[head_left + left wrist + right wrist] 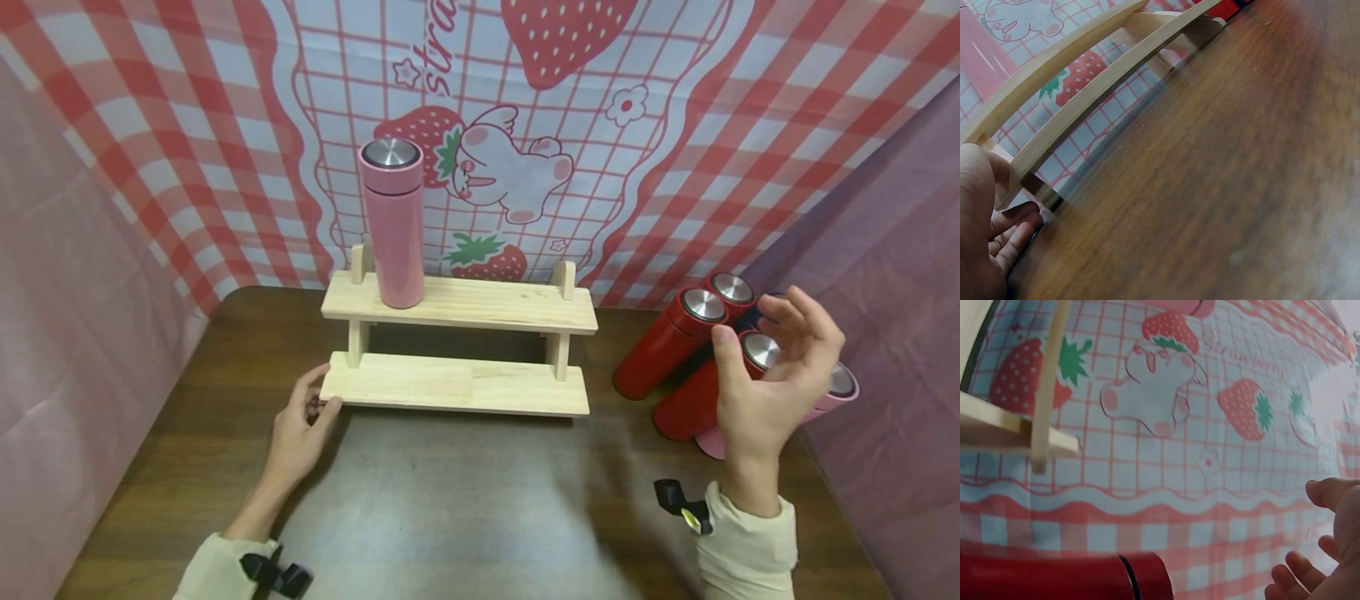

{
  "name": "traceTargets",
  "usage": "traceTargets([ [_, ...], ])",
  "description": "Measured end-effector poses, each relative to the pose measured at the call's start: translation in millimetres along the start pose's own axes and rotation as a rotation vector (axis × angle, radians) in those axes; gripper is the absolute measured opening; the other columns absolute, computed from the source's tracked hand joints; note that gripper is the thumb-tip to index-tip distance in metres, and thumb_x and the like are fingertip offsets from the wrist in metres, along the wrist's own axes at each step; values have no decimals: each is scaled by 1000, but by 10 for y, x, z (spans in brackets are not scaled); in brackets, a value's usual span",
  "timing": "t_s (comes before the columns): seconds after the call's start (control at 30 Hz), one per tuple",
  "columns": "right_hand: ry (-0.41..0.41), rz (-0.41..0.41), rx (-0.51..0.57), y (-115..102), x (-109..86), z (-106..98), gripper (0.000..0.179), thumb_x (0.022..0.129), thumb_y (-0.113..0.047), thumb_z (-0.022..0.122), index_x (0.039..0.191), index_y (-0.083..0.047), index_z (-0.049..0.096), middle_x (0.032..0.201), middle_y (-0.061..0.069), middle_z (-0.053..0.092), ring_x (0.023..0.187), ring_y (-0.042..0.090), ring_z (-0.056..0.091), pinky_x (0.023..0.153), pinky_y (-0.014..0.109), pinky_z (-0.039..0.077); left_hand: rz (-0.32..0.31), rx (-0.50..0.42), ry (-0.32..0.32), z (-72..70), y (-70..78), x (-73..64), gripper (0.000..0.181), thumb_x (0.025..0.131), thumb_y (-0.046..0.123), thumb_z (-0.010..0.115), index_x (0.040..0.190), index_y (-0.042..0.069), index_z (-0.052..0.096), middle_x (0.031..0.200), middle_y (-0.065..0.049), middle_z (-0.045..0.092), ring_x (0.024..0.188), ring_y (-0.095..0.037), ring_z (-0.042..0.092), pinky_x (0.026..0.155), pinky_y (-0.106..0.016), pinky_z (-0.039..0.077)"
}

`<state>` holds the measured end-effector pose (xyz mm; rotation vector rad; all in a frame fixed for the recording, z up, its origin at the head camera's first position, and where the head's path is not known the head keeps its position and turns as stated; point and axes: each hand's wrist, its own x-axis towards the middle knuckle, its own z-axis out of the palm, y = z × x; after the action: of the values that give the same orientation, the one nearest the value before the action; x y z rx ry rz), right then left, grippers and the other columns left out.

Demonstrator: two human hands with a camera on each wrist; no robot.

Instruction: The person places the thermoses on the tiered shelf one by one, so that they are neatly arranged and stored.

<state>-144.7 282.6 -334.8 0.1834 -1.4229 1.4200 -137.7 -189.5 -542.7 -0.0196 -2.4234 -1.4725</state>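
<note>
A two-tier wooden display rack (457, 383) stands on the table, and one pink thermos bottle (397, 233) is upright at the left of its upper tier. At the lower board's left end my left hand (296, 437) holds the corner, thumb on the front edge; the left wrist view shows the other fingers (1016, 240) bent beside the end. My right hand (776, 375) is raised over the bottles at the right, thumb and fingers spread with nothing between them. Red thermos bottles (660, 346) with steel-topped lids stand there, and my hand partly hides a pink bottle (842, 383).
Behind the rack hangs a strawberry-print checked cloth (315, 167). Pink-grey drapes (892, 333) close off the sides. The brown wooden table (450, 500) extends in front of the rack. A dark blue object (761, 315) shows behind my right hand.
</note>
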Motion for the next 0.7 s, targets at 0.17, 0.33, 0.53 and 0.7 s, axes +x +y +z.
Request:
traceTargets([
  [0.17,-25,17,-71,44,114,-187,57,78,5,87,132,7,68,116,10,73,117,26,67,103,31,45,-6,-1,-4,-3,4,-8,53,109,8,71,159,5,53,114,-23,77,96,-19,66,84,-16,47],
  [0.33,-6,17,-99,34,229,-330,58,78,-2,94,130,7,71,112,9,75,113,23,68,101,29,46,-21,17,-2,3,-2,-4,53,110,10,71,160,5,53,113,-23,76,96,-21,66,84,-16,46],
  [0.53,-12,34,-142,49,309,-470,58,77,-5,97,129,7,74,109,7,77,110,20,69,100,29,44,-21,24,2,8,-12,1,54,110,12,70,160,4,52,113,-24,76,97,-22,67,84,-16,46],
  [0.7,-109,73,-309,107,356,-614,54,81,1,92,132,5,76,109,-3,79,110,16,70,102,26,45,-23,33,-1,5,-15,5,54,110,12,70,160,4,52,114,-24,77,96,-20,66,83,-16,46],
])
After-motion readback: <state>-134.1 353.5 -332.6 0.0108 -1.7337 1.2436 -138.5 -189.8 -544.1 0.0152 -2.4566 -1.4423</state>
